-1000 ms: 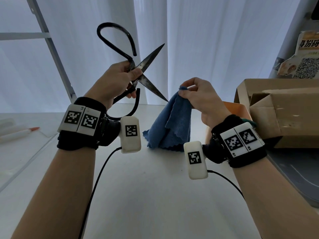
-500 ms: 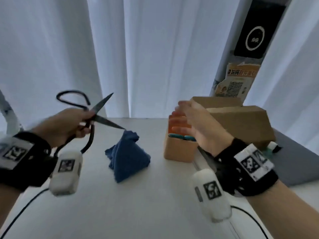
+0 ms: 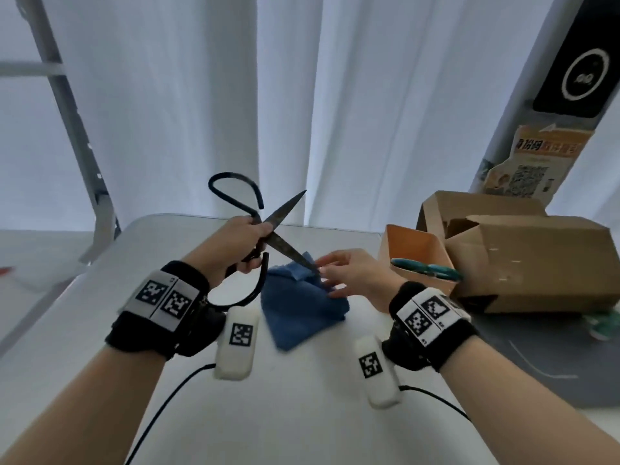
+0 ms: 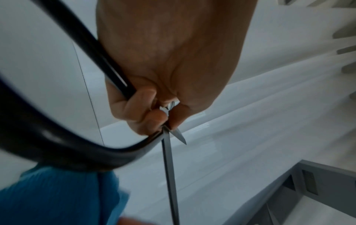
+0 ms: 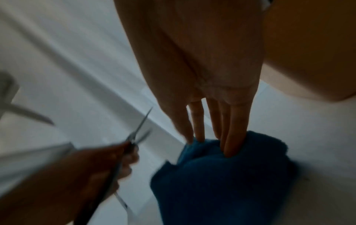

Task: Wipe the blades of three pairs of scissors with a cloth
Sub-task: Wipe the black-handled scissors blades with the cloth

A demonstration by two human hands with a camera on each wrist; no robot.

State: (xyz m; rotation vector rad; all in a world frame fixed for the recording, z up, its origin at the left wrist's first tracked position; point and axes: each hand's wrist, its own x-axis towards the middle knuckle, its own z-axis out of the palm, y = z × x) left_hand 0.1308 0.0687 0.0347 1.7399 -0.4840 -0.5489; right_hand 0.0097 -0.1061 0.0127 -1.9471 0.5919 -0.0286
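Note:
My left hand [image 3: 235,245] grips a pair of black iron scissors [image 3: 280,245] at the pivot, above the table, with the blades spread apart. The lower blade tip points down at a crumpled blue cloth [image 3: 295,310] lying on the white table [image 3: 235,414]. My right hand [image 3: 335,276] reaches onto the cloth from the right. In the right wrist view its fingers [image 5: 234,129] are straight, tips pressed into the cloth [image 5: 221,182]. The left wrist view shows the curved handle [image 4: 57,146], one thin blade [image 4: 169,175] and the cloth [image 4: 57,194] below.
A small orange-lined box [image 3: 412,246] right of the cloth holds teal-handled scissors [image 3: 426,268]. A large cardboard box [image 3: 530,263] lies behind it on a grey mat [image 3: 536,364]. A metal frame [image 3: 77,135] stands at the left; white curtains hang behind.
The right hand let the cloth drop to the table, moved over the small box, and has now come back onto the cloth. The left hand kept hold of the scissors.

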